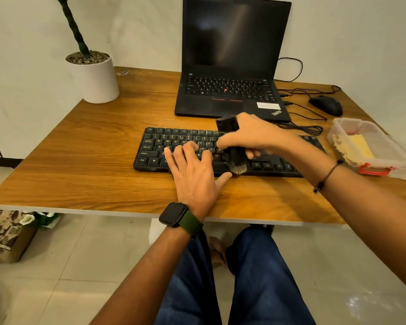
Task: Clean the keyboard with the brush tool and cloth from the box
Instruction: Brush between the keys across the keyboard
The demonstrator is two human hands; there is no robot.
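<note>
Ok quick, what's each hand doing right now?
Left hand: open, fingers flat on the keyboard.
Right hand: holding the brush tool.

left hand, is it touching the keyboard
Touching. In the head view the left hand lies flat on the keyboard, its straight fingers resting on the keys near the middle rows.

Open black laptop (screen dark), wired mouse, white potted plant, wooden table
</note>
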